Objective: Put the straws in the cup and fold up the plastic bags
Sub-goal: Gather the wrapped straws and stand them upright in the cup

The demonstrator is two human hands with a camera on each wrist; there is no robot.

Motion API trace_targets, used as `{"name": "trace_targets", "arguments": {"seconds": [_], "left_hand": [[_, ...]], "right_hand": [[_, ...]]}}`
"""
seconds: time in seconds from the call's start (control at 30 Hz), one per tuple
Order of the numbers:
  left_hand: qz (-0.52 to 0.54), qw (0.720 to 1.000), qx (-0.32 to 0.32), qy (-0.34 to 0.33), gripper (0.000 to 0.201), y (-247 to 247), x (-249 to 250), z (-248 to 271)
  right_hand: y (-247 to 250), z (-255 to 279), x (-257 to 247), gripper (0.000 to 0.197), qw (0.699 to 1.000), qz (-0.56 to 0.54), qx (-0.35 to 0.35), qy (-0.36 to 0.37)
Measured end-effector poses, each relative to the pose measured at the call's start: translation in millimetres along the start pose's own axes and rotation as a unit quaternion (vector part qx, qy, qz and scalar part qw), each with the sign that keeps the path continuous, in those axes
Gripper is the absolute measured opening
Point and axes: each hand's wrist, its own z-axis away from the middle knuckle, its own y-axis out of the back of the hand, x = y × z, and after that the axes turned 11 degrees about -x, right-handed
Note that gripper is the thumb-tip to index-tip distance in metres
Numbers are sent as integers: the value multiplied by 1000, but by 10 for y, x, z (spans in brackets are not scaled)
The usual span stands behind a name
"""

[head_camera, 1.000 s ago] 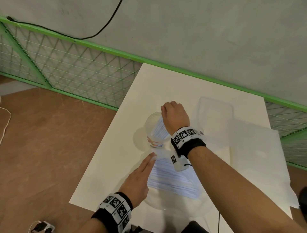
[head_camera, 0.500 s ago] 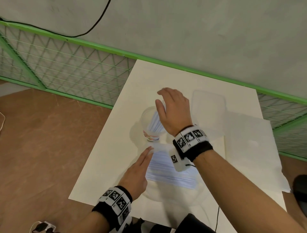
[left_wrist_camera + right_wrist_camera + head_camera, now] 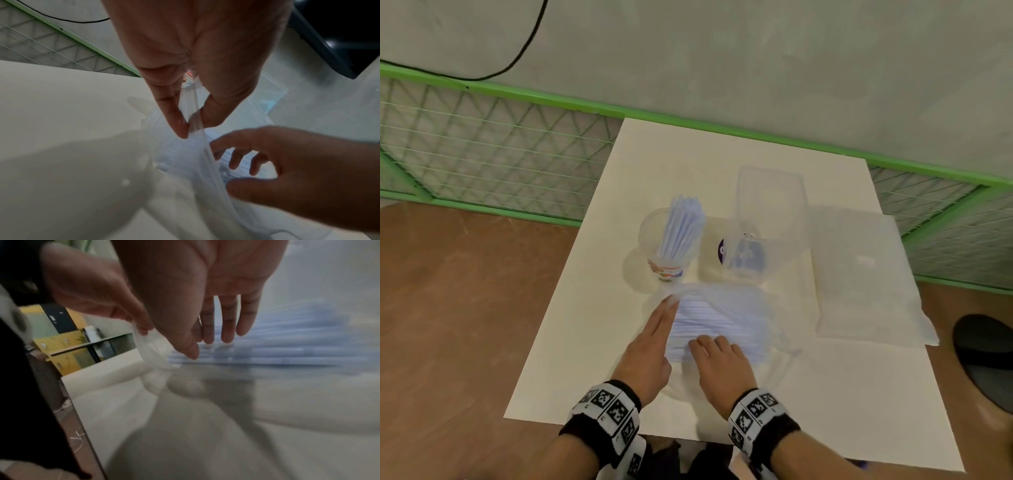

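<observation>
Fingers (image 3: 179, 125) of the left hand (image 3: 645, 356) pinch the gathered mouth of the clear plastic bag (image 3: 750, 308) between thumb and forefinger, as the left wrist view shows. The right hand (image 3: 719, 366) reaches into that mouth with its fingers (image 3: 227, 331) straight and slightly apart, their tips just above the loose straws (image 3: 709, 325); they grip nothing yet.

The bag lies on the counter (image 3: 592, 308) toward its near edge, the straws inside it lying flat and parallel. The cup (image 3: 666, 246) stands upright just beyond the bag, toward the far edge, and already holds a bundle of straws (image 3: 683, 226) leaning against its rim. An empty clear container (image 3: 768, 202) and a flat bag (image 3: 859, 274) lie toward the right edge.

Recommended procedure for the step in hand, taking the next bundle:
- Keep the left pinch raised so the mouth stays wide and the film does not sag onto the right hand.
- Gather a modest bundle across the straws near their ends, closing thumb against fingers.
- Draw it out along the straws' length; a sideways pull would likely snag the film or scatter straws.
- Lower the bundle end-first into the cup, which probably tips easily.
</observation>
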Motion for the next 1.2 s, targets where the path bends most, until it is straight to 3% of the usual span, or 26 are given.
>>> {"name": "trace_targets", "arguments": {"seconds": [0.1, 0.4, 0.5, 0.87, 1.2], "left_hand": [[-8, 1000, 6, 7, 106, -7, -45, -3], [-16, 1000, 5, 24, 105, 7, -80, -1], [-19, 1000, 5, 23, 105, 7, -79, 8], [-15, 1000, 8, 21, 105, 34, -68, 0], [-13, 1000, 8, 16, 104, 47, -77, -11]], "right_hand": [[-70, -25, 0, 28, 1000, 13, -1, -26], [-129, -56, -13, 38, 998, 12, -24, -57], [-147, -73, -9, 46, 998, -5, -17, -59], [-133, -166, -34, 37, 998, -16, -3, -68], [-134, -238, -67, 40, 999, -10, -12, -51]]}}
